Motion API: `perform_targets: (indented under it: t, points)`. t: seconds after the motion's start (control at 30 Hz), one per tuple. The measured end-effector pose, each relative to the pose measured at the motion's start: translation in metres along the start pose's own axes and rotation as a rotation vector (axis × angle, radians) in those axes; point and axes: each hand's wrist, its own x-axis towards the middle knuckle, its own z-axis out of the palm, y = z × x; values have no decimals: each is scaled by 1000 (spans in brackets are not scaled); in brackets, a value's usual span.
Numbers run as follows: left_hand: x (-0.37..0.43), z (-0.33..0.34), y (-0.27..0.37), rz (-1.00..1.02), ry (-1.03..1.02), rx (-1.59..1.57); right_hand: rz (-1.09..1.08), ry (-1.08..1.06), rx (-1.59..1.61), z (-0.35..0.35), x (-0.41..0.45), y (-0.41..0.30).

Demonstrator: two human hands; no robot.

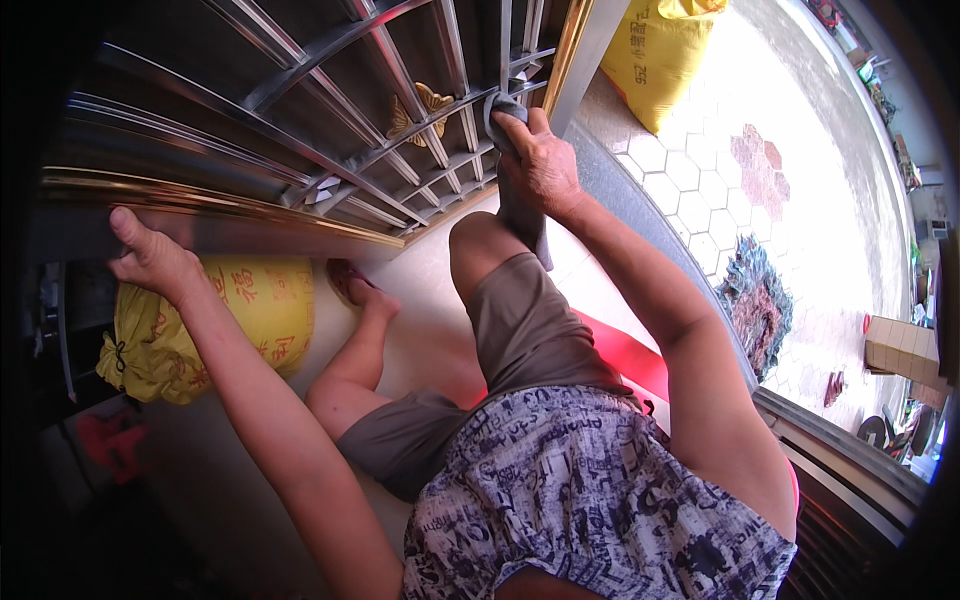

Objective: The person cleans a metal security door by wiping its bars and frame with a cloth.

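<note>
A metal door with a grille of shiny bars and gold-coloured edging stands before me. My right hand grips a grey cloth against the bars near the gold edge; the rest of the cloth hangs down beside my knee. My left hand is at the door's other edge, thumb on the near face; its fingers are partly hidden, so its hold is unclear. A gold butterfly ornament sits behind the bars between my hands.
A full yellow sack lies below my left forearm; another yellow sack stands outside. I sit on a red seat. Beyond the stone threshold are hexagonal tiles and a shaggy mat. A cardboard box is farther right.
</note>
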Motion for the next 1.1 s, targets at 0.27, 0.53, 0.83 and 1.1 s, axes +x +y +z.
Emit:
perform_targets:
  t: [0.27, 0.53, 0.83, 1.1]
  points:
    - [-3, 7, 9, 124, 18, -64, 59, -76, -338, -20, 56, -31]
    - [-3, 10, 9, 104, 51, -23, 286, -154, 586, 0, 51, -42]
    - [-4, 16, 16, 192, 62, -94, 344, -217, 626, 0, -4, -9]
    - [-4, 12, 9, 217, 40, -78, -75, -181, -333, 10, 34, 15]
